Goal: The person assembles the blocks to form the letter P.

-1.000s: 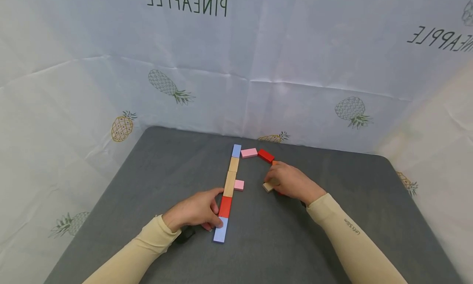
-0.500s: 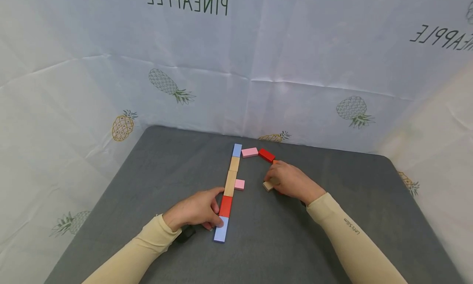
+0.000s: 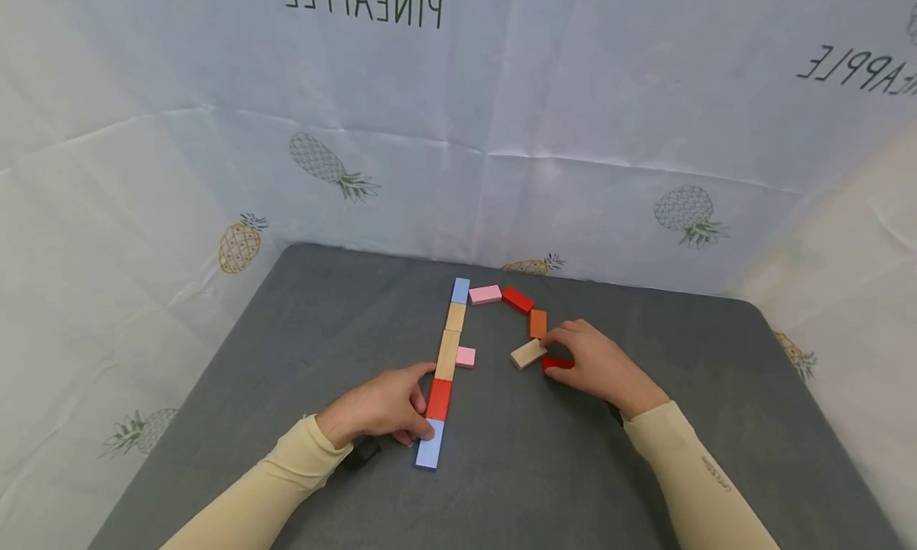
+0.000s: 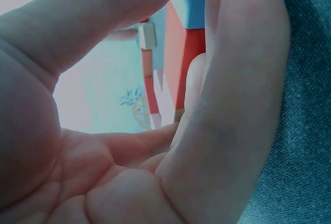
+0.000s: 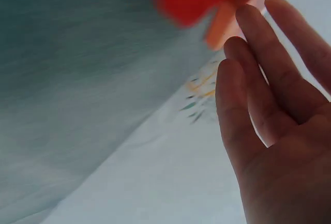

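A row of flat blocks runs along the table: blue at the far end [image 3: 461, 290], two plain wooden blocks [image 3: 447, 355], red [image 3: 438, 399], and blue at the near end [image 3: 429, 446]. From the left, my left hand [image 3: 380, 407] rests against this row, thumb on the near blue block, index fingertip beside the longer wooden one. My right hand [image 3: 598, 367] is beside a red block [image 3: 556, 364], its thumb and index finger spread around it. In the right wrist view the fingers [image 5: 274, 69] are extended. A loose wooden block [image 3: 528, 353] lies angled just left of that hand.
A curve of pink [image 3: 485, 294], red [image 3: 517, 299] and orange [image 3: 538, 324] blocks leads from the row's far end toward the right hand. A small pink block [image 3: 465, 357] adjoins the row. A pineapple-print cloth [image 3: 458, 200] hangs behind the grey table [image 3: 301, 319].
My right hand has let go of the wooden block and shifted right and slightly nearer, uncovering the orange block and a red block. My left hand stays in place.
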{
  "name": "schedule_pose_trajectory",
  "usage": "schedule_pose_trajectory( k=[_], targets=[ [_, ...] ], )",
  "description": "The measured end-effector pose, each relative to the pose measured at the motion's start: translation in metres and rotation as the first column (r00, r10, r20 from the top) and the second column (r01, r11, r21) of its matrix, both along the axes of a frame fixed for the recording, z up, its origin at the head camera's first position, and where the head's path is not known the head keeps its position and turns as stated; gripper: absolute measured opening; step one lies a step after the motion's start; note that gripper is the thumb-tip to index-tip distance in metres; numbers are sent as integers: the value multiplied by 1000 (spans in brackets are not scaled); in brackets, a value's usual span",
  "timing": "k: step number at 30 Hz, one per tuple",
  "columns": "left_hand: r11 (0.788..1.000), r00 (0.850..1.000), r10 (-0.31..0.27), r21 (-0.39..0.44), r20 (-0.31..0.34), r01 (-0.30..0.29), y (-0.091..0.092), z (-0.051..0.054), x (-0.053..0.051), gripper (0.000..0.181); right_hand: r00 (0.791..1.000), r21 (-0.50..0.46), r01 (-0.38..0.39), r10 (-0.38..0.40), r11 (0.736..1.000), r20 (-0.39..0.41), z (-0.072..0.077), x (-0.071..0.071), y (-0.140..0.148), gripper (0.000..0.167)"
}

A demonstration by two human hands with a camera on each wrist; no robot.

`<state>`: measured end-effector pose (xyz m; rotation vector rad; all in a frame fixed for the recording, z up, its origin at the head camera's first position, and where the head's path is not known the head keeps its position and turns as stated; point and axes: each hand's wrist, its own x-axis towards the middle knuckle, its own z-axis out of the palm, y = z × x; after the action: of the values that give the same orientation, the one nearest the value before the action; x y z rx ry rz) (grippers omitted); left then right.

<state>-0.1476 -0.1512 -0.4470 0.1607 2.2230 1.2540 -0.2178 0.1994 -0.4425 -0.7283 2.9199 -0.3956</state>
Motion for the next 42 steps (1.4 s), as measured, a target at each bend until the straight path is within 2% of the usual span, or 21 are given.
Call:
schedule_pose_trajectory(
  k=[3, 8, 13, 18, 26, 30, 35, 42],
  targets=[
    [1000, 1000, 2, -2, -6, -2, -1, 1, 0, 101, 999, 16, 42, -42, 999, 9, -5, 6, 12, 39],
    [1000, 1000, 5, 1, -10, -5, -2, 1, 1, 101, 999, 23, 50, -51, 998, 7, -10, 13, 21, 32],
    [1000, 1000, -7, 2, -5, 7, 0, 2, 1, 101, 998, 16, 55, -54, 998, -11, -8, 20, 21, 28],
    [1000, 1000, -5, -5, 7, 5, -1, 2, 0, 101, 999, -5, 23, -23, 1000, -41, 1, 19, 4, 25],
    [1000, 1000, -2, -2, 9, 2, -1, 2, 1, 101, 997, -19, -30, 29, 999, -68, 10, 6, -42, 29],
    [1000, 1000, -5, 2, 3, 5, 0, 0, 1, 101, 997, -35, -47, 45, 998, -59, 6, 1, -60, 29],
    [1000, 1000, -11, 5, 3, 11, 2, 0, 0, 101, 999, -48, -42, 41, 998, -22, 0, 2, -70, 30],
    [1000, 1000, 2, -2, 11, -2, 0, 1, 0, 101, 998, -54, -51, 49, 997, -42, -6, 2, -76, 30]
  ],
)
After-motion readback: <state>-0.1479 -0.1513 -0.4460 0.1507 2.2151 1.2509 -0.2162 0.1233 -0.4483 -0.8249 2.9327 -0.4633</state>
